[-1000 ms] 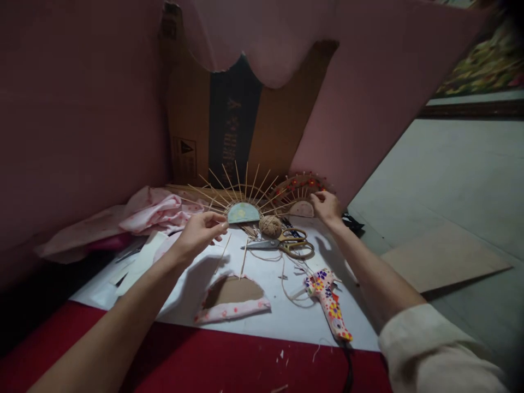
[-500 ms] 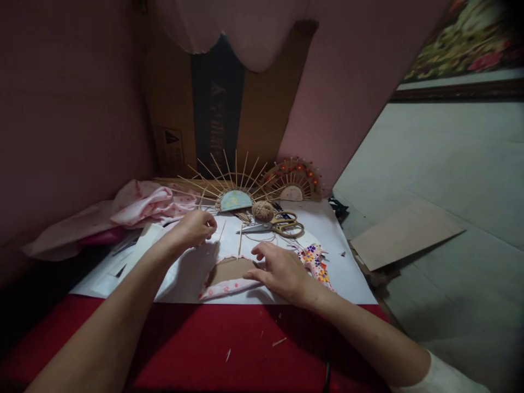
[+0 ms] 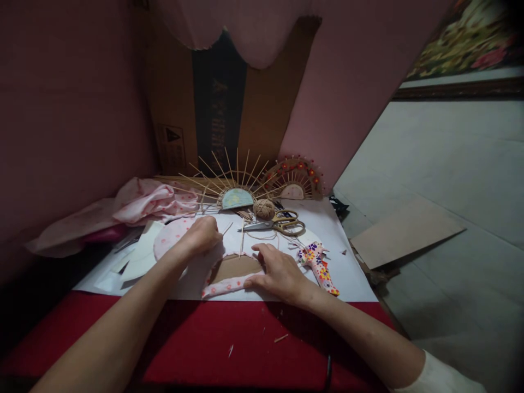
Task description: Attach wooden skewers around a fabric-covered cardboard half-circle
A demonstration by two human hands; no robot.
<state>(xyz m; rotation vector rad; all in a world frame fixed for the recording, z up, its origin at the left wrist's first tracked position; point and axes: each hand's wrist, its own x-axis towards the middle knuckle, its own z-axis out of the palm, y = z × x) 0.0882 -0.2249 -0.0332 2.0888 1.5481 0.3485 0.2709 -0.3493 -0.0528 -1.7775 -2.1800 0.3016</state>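
My left hand is closed in a pinch, and a short thin wooden stick sticks out from its fingertips. My right hand is curled round the right end of a half-round cardboard piece, thumb on its folded fabric edge. That edge is pale pink with red spots, and the cardboard lies on white paper. Another thin stick stands at the piece's upper rim. Scissors with gold handles and a ball of twine lie just beyond my hands.
A half-round frame with radiating sticks and a decorated one stand at the back. Pink cloth is heaped left, beside a spotted fabric round. Flowered fabric lies right. Scraps dot the red cloth in front.
My left hand has come down and slightly right, closing on the thin stick, which has shifted right. The spotted fabric round shows more clearly. My right hand stays at the cardboard piece.
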